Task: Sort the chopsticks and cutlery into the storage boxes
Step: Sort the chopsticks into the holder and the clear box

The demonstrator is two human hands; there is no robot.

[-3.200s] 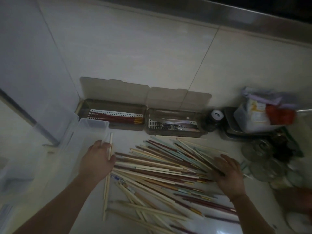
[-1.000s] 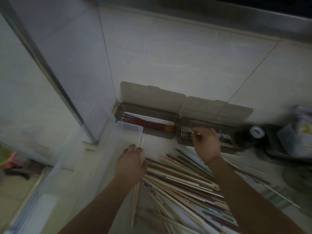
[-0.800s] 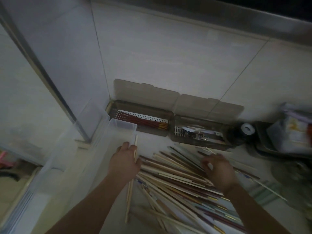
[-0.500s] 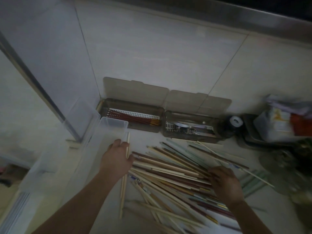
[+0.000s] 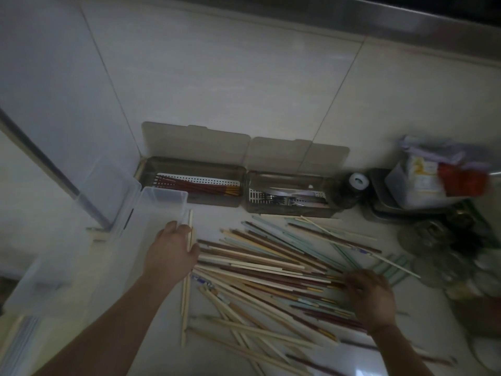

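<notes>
White countertop (image 5: 401,359) carries loose chopsticks (image 5: 271,270) at centre. Two open storage boxes (image 5: 217,185) far, against wall. Clear bin (image 5: 151,229) left.

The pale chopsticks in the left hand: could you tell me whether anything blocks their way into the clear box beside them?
Nothing visible does. The left hand holds the pale chopsticks right beside the clear box, whose lid is open; only its low side wall lies between.

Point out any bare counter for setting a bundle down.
Bare counter shows between the brown boxes and the chopstick pile, and at the near edge. The right side by the dishes is crowded.
</notes>
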